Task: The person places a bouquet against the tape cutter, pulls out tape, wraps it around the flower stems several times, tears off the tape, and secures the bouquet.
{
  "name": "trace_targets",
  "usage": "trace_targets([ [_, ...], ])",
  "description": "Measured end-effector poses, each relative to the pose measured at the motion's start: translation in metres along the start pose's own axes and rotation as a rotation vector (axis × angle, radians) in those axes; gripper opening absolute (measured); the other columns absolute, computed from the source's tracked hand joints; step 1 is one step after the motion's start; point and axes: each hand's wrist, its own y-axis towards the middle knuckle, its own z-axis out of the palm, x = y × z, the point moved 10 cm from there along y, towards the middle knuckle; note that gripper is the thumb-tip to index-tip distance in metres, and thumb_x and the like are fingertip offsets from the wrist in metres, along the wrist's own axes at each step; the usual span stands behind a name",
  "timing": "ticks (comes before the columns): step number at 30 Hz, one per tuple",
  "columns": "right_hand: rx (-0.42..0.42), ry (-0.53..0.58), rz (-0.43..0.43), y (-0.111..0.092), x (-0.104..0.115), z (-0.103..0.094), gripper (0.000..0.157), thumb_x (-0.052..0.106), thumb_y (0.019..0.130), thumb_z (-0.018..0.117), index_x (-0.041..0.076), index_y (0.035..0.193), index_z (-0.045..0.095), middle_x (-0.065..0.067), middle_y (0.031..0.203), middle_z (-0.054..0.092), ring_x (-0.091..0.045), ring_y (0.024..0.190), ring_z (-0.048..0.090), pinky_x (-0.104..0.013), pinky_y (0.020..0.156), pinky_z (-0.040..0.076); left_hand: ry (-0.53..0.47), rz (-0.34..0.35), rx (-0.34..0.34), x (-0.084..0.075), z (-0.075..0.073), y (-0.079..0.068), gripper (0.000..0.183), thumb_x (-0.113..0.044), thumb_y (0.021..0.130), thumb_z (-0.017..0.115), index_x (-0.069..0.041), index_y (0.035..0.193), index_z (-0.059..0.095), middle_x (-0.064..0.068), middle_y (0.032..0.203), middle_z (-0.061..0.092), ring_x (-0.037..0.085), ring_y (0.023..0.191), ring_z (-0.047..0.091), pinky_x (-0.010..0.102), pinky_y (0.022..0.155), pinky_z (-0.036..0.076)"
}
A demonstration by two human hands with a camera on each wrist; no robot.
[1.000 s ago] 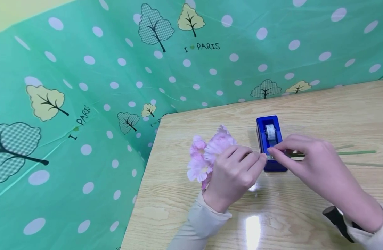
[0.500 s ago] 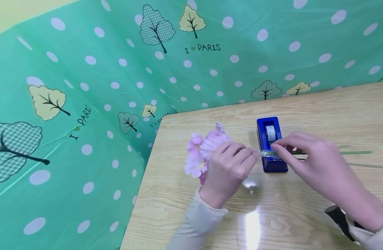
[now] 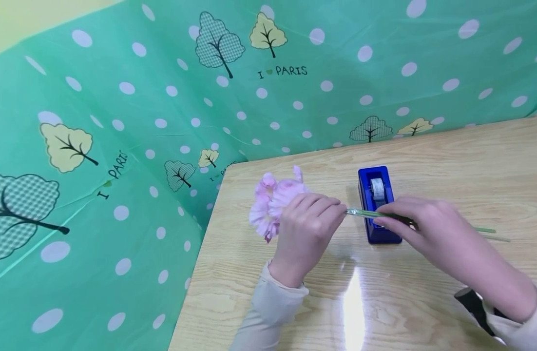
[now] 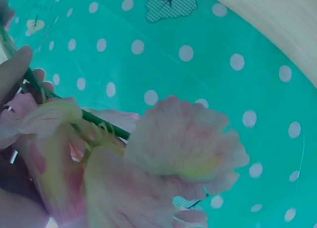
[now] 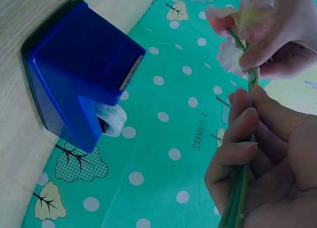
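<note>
A bunch of pink artificial flowers [image 3: 268, 207] is held in the air, its blossoms to the left and its green stems [image 5: 238, 193] running right. My left hand [image 3: 305, 234] pinches the stems just below the blossoms. Further along, my right hand [image 3: 444, 243] grips the same stems, its thumb and forefinger facing the left fingers. A shiny strip of clear tape [image 3: 353, 211] lies around the stems in the gap between both hands. Behind the stems stands a blue tape dispenser [image 3: 384, 237] with a tape roll [image 3: 377, 189]. In the left wrist view, ruffled petals [image 4: 183, 139] hide part of the hand.
The wooden table [image 3: 224, 287] carries the dispenser. A green cloth [image 3: 119, 214] with white dots and printed trees hangs along the back and left. A black strap-like piece [image 3: 472, 307] sits at my right wrist.
Both hands have shifted the flowers left, away from the dispenser. My right fingers have come off the taped spot and now grip the stems further right, leaving the clear tape exposed.
</note>
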Motion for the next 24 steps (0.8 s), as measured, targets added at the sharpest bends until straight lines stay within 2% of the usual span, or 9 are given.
trace_targets([
  [4, -0.012, 0.021, 0.0, 0.001, 0.001, 0.003, 0.012, 0.007, 0.082, 0.079, 0.012, 0.092, 0.078, 0.001, 0.086, 0.076, -0.004, 0.068, 0.064, -0.018, 0.055, 0.05, -0.065, -0.063, 0.044, 0.006, 0.002, 0.0, 0.006, -0.02, 0.088, 0.076, -0.018, 0.093, 0.079, -0.008, 0.096, 0.076, 0.008, 0.09, 0.069, 0.02, 0.082, 0.051],
  [8, -0.014, 0.034, 0.036, 0.001, -0.002, 0.007, 0.01, 0.007, 0.083, 0.078, 0.009, 0.093, 0.078, -0.003, 0.086, 0.076, -0.011, 0.07, 0.069, -0.022, 0.054, 0.053, -0.118, -0.075, 0.079, 0.006, 0.001, 0.0, 0.014, -0.021, 0.089, 0.075, -0.015, 0.102, 0.078, -0.006, 0.102, 0.075, 0.009, 0.095, 0.068, 0.02, 0.089, 0.05],
  [10, -0.019, 0.041, 0.067, 0.0, -0.006, 0.008, 0.01, 0.007, 0.084, 0.077, 0.007, 0.094, 0.077, -0.005, 0.087, 0.076, -0.014, 0.069, 0.069, -0.024, 0.054, 0.053, -0.144, -0.059, 0.063, 0.003, -0.002, 0.002, 0.018, -0.021, 0.089, 0.075, -0.012, 0.104, 0.077, -0.004, 0.103, 0.075, 0.01, 0.096, 0.068, 0.02, 0.091, 0.05],
  [13, -0.021, 0.075, 0.13, -0.001, -0.014, 0.007, 0.01, 0.01, 0.088, 0.075, 0.006, 0.097, 0.077, -0.005, 0.086, 0.075, -0.007, 0.061, 0.059, -0.022, 0.05, 0.047, -0.17, -0.037, -0.008, -0.004, -0.011, 0.006, 0.015, -0.018, 0.09, 0.074, -0.01, 0.102, 0.077, -0.002, 0.1, 0.075, 0.01, 0.092, 0.069, 0.018, 0.092, 0.051],
  [16, -0.014, 0.124, 0.208, -0.003, -0.023, 0.008, 0.012, 0.015, 0.092, 0.072, 0.006, 0.099, 0.076, -0.005, 0.086, 0.075, -0.003, 0.055, 0.049, -0.021, 0.046, 0.041, -0.198, -0.068, -0.063, -0.007, -0.017, 0.008, 0.007, -0.014, 0.089, 0.075, -0.01, 0.094, 0.078, -0.003, 0.092, 0.075, 0.009, 0.086, 0.069, 0.018, 0.092, 0.051],
  [18, -0.021, 0.143, 0.239, -0.003, -0.026, 0.007, 0.013, 0.015, 0.092, 0.071, 0.006, 0.1, 0.076, -0.006, 0.085, 0.075, -0.001, 0.055, 0.05, -0.021, 0.045, 0.042, -0.232, -0.123, -0.046, -0.006, -0.013, 0.008, 0.005, -0.014, 0.088, 0.075, -0.011, 0.091, 0.078, -0.003, 0.089, 0.075, 0.008, 0.083, 0.068, 0.016, 0.09, 0.052],
  [20, -0.03, 0.159, 0.258, -0.004, -0.028, 0.007, 0.013, 0.015, 0.092, 0.071, 0.004, 0.1, 0.076, -0.008, 0.086, 0.075, 0.0, 0.058, 0.055, -0.021, 0.046, 0.044, -0.291, -0.216, 0.007, 0.0, -0.004, 0.005, 0.006, -0.017, 0.088, 0.076, -0.011, 0.089, 0.078, -0.004, 0.086, 0.076, 0.008, 0.08, 0.068, 0.015, 0.086, 0.052],
  [22, -0.04, 0.167, 0.264, -0.004, -0.028, 0.006, 0.013, 0.015, 0.092, 0.072, 0.004, 0.099, 0.076, -0.008, 0.086, 0.075, -0.001, 0.059, 0.057, -0.021, 0.047, 0.045, -0.394, -0.339, 0.066, 0.01, 0.009, -0.001, 0.01, -0.02, 0.089, 0.075, -0.011, 0.089, 0.079, -0.003, 0.085, 0.076, 0.007, 0.077, 0.068, 0.012, 0.078, 0.052],
  [24, -0.042, 0.183, 0.272, -0.004, -0.027, 0.008, 0.014, 0.017, 0.092, 0.072, 0.005, 0.099, 0.076, -0.008, 0.086, 0.075, -0.002, 0.061, 0.059, -0.021, 0.047, 0.046, -0.538, -0.481, 0.109, 0.02, 0.024, -0.008, 0.013, -0.021, 0.09, 0.074, -0.009, 0.092, 0.079, -0.001, 0.086, 0.077, 0.007, 0.075, 0.069, 0.011, 0.074, 0.052],
])
